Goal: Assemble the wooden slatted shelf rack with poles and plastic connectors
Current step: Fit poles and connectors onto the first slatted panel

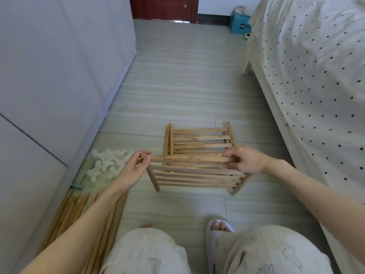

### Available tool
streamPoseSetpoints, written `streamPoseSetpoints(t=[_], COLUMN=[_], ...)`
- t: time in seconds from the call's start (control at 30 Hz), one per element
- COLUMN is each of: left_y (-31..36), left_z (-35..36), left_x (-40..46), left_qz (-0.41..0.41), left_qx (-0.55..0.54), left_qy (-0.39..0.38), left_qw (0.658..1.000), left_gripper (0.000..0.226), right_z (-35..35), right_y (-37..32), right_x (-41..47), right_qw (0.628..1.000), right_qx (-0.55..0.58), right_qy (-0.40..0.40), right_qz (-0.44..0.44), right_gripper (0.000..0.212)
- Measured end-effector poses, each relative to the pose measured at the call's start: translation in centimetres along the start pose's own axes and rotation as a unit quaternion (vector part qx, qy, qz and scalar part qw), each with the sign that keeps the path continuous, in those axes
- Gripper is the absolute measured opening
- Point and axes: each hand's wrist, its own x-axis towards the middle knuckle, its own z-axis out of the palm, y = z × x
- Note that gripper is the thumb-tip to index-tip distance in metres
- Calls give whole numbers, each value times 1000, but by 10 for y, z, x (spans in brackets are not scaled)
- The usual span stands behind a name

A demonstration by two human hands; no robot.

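Observation:
I hold a wooden slatted shelf panel point(195, 177) above the floor, its slats running left to right between two end poles. A round wooden pole point(189, 159) lies across its top edge. My left hand point(136, 167) pinches the left end of that pole. My right hand point(245, 160) grips the right end, fingers curled round it. Another slatted panel point(199, 140) lies flat on the floor just behind. White plastic connectors point(107, 164) sit in a pile to the left. A bundle of long wooden poles point(85, 220) lies on the floor under my left forearm.
A white cabinet point(59, 76) runs along the left. A bed with a dotted cover point(316, 76) fills the right side. My knees and a slippered foot point(219, 228) are at the bottom. A blue box point(239, 24) and a red door point(164, 8) stand far back.

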Motion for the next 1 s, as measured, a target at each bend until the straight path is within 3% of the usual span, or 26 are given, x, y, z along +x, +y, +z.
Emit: streamPoseSetpoints(t=[0.13,0.23,0.4,0.53,0.77,0.93,1.0], left_y=[-5,-12,-25,-29,-44,-45,-44], left_z=[7,11,19,22,15,25,28], left_x=[6,9,16,14,11,14,17], left_qz=[44,41,-4,16,39,37,26], left_qx=[29,5,-78,-42,-90,-114,-150], left_qy=[31,45,48,48,-33,-5,12], left_qw=[998,998,996,998,995,993,988], left_gripper=[19,16,25,31,39,30,35], right_z=[10,15,17,27,25,22,21], right_y=[12,16,28,34,42,41,43], right_x=[2,-2,-11,-15,-13,-6,-4], right_qw=[996,994,986,964,958,954,953], right_qx=[-31,-58,-104,-181,-220,-241,-245], right_qy=[73,91,129,193,183,181,176], right_qz=[43,22,-4,6,15,2,-6], right_gripper=[13,25,36,44,48,77,72])
